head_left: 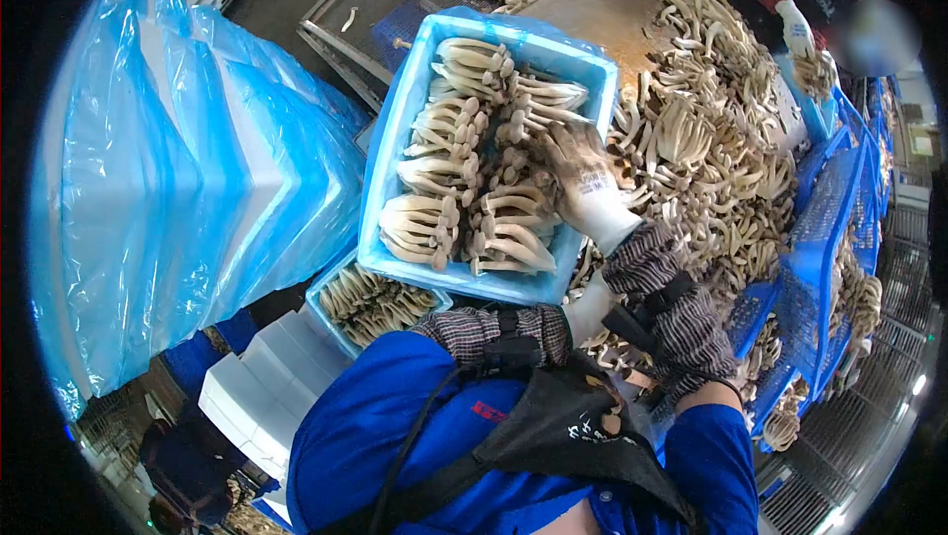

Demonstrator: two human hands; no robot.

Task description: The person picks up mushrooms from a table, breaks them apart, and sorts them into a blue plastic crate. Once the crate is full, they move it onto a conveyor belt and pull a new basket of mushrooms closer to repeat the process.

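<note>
A light blue plastic-lined box holds mushrooms with pale stems and brown caps, laid side by side in bunches. My right hand, in a white glove with dirty fingers, reaches over the box's right side. Its fingers are stretched out on the mushrooms there; whatever lies beneath the palm is hidden. Below my right forearm, only the white cuff part of my left hand shows, near the box's lower right corner. The fingers of that hand are hidden. Loose mushrooms lie heaped on the table just right of the box.
Tall stacked boxes wrapped in blue film stand left. A smaller mushroom-filled box sits below the main one, beside white foam boxes. Blue crates are at right. At upper right, a co-worker's gloved hand holds mushrooms.
</note>
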